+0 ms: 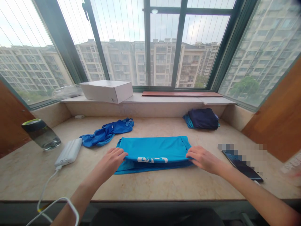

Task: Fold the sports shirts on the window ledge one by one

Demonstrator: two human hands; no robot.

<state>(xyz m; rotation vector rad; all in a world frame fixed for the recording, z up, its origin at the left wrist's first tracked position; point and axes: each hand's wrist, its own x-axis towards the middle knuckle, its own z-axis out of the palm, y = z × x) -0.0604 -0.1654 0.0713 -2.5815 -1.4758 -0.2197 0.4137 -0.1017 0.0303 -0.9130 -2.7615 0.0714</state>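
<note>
1 head view looks forward and down over the counter [160,188]

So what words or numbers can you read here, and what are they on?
I can't read any for sure.
Blue cloth: big white letters, cut off by the fold.
White box: a tiny label, too small to read.
Crumpled blue cloth: a small white mark, too small to tell.
Thing at the right edge: pale marks, too blurred to read.

The beige counter [160,188] bears blue cloth [152,147], crumpled garment [107,132], folded clothes [203,119], bottle [43,135], power bank [69,152], phone [245,168].
</note>
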